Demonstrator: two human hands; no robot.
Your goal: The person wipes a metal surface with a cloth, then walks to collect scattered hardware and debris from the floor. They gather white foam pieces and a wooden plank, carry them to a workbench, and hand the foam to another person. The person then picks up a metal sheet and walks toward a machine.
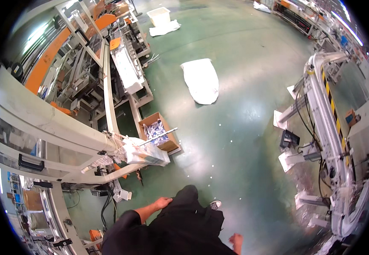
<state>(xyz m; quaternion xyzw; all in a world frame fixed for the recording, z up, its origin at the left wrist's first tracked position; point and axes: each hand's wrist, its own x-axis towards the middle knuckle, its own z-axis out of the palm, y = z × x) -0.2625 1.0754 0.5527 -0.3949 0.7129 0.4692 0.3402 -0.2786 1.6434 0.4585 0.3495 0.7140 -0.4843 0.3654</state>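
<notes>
My left hand [163,202] hangs beside my dark-clothed leg with its fingers loosely curled, and nothing shows in it. Lower down on the right, my right hand [237,241] swings apart from my body. Its fingers are curled in too, with no object visible. Neither hand touches any equipment. Nearest to the left hand is a white plastic bag [146,153] hanging at the machine frame's corner. Beside the bag stands an open cardboard box [174,142] with blue-and-white packets in it. One of my shoes [215,205] shows on the green floor.
A large framed machine [44,114] with clear panels runs along the left. On the floor ahead lies a white sack [200,81]; farther off is a pale bin [159,17]. A curved conveyor [329,123] with cables and floor feet lines the right.
</notes>
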